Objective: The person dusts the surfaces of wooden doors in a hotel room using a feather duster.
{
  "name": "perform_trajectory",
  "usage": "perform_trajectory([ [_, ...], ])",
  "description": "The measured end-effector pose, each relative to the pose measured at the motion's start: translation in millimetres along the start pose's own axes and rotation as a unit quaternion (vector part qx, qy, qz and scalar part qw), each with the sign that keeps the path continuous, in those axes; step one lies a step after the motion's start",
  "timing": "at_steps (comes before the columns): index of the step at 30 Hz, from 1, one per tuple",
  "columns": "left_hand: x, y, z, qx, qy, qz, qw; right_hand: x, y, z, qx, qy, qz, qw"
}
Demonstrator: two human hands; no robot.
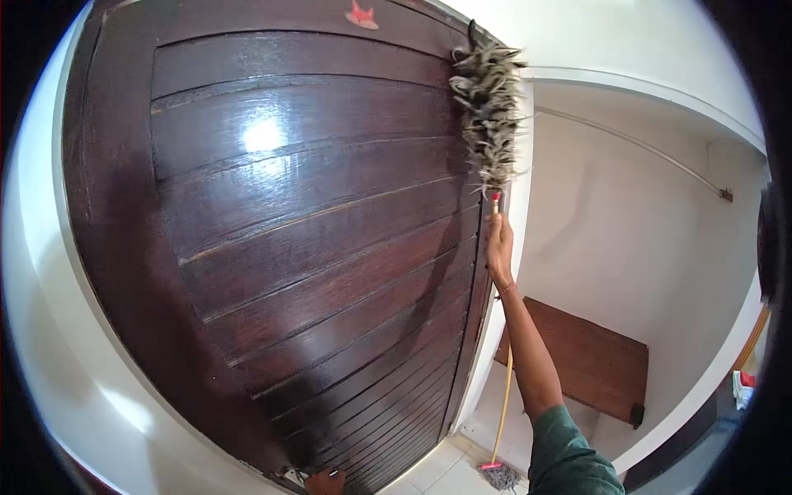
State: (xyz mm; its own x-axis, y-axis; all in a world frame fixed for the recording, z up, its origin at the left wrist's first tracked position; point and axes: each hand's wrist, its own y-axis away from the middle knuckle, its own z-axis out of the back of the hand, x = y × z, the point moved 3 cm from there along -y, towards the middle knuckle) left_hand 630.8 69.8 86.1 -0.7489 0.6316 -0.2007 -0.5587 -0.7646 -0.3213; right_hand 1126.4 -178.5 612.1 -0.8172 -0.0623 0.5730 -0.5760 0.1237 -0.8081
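Note:
My right hand (500,246) is closed around the light handle of a feather duster (491,111), just below its red collar. The duster is raised upright, its grey and cream feathers against the right edge of a dark brown slatted door (330,190) and its white frame. At the bottom edge of the view, my left hand (325,483) is partly cut off; it appears closed on the metal door handle (294,474), low on the door.
Right of the door is a white alcove with a metal rod (643,147) and a brown wooden shelf (586,355). A mop (499,473) with a yellow stick stands on the tiled floor (429,472) below. A red sticker (361,16) is high on the door.

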Motion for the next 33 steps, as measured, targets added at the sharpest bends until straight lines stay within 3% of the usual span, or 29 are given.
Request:
perform_trajectory([
  [4,-44,-18,55,0.027,-0.027,0.056,0.998,-25,1,-17,0.015,0.073,0.021,0.997],
  [8,0,-9,-1,0.143,-0.041,-0.017,0.989,-43,4,-17,-0.023,0.111,-0.013,0.993],
  [11,-13,-4,24,0.017,0.064,-0.049,0.997,-38,22,-33,-0.003,0.072,-0.002,0.997],
  [13,-24,-6,50,0.041,0.063,-0.036,0.997,8,42,-38,0.069,0.139,0.054,0.986],
  [14,-25,-8,55,0.052,0.061,-0.030,0.996,10,43,-35,0.098,0.177,0.034,0.979],
  [17,-1,-10,3,0.116,-0.056,-0.028,0.991,2,34,-25,0.030,0.168,-0.012,0.985],
  [18,-2,-11,5,0.075,-0.043,-0.028,0.996,-12,29,-28,-0.016,0.173,0.019,0.985],
  [21,-21,-5,29,-0.008,0.030,-0.017,0.999,-22,38,-40,0.009,0.130,-0.013,0.991],
  [23,-31,-6,57,-0.019,0.115,0.008,0.993,16,62,-42,0.131,0.120,-0.020,0.984],
  [25,-24,-4,48,-0.040,0.067,-0.022,0.997,8,68,-43,0.181,0.214,0.192,0.941],
  [28,-17,-2,44,-0.005,0.013,-0.039,0.999,-6,59,-31,0.157,0.212,0.119,0.957],
  [31,-7,-6,6,0.048,-0.008,-0.001,0.999,-39,39,-32,0.025,0.174,-0.033,0.984],
  [33,-10,-6,9,0.042,0.020,-0.001,0.999,-27,41,-38,0.047,0.144,-0.008,0.988],
])
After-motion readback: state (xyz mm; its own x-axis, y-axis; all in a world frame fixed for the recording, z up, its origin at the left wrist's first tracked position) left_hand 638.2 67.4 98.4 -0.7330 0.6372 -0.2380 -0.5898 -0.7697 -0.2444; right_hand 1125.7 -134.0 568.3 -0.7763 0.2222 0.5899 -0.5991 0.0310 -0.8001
